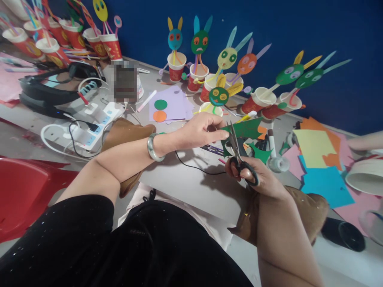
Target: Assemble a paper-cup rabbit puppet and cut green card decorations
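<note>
My right hand (265, 177) is closed around the black handles of a pair of scissors (236, 145), with fingers through the loops. Their blades point up and away, slightly parted, against a piece of green paper (247, 128). My left hand (202, 129) pinches the near edge of that green paper between thumb and fingers, just left of the blades; a jade-like bangle (152, 147) circles the wrist. Green offcuts (261, 152) lie beyond the scissors. A green paper circle (160, 105) and an orange paper circle (159, 116) rest on purple paper (176, 97).
Red paper cups (176, 71) with paper-spoon rabbit figures line the blue wall; more stand at the back left. A power strip (100, 125) with cables sits left. Coloured sheets (326, 185) and a tape roll (278, 163) lie right. Another person's arm (366, 141) reaches in at the right edge.
</note>
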The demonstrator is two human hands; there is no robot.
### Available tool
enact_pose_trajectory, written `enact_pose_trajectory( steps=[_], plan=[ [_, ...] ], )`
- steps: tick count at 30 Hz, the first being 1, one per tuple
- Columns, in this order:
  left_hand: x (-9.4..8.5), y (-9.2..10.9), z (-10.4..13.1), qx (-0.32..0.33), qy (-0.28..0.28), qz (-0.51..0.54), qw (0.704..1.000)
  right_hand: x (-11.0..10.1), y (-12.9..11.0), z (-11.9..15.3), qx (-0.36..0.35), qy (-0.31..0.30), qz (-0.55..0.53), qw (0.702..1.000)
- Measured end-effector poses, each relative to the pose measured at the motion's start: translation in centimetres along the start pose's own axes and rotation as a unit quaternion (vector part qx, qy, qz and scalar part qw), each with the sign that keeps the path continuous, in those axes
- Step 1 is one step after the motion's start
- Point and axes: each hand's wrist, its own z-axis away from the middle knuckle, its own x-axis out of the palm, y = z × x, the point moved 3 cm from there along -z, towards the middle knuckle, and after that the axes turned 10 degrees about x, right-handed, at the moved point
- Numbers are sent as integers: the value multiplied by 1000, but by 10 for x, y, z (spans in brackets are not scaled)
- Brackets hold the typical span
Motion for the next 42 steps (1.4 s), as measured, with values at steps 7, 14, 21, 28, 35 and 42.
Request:
enact_pose_trajectory(
  steps=[7,14,21,28,35,42],
  plan=[
    [0,1,0,-29,-3,64,997,0,-1,-1,-4,3,1,1000],
    [0,1,0,-27,-1,75,997,3,-2,-1,-8,8,-1,1000],
    [-2,4,1,-18,-7,58,998,4,-7,-1,-14,13,7,1000],
    [-2,5,0,-21,-8,67,998,4,-4,0,-19,9,2,1000],
    [-2,4,0,-11,-4,54,998,5,-6,-1,-20,15,15,1000],
    [-3,4,0,-3,-5,51,999,6,-7,0,-17,23,25,999]
  ],
)
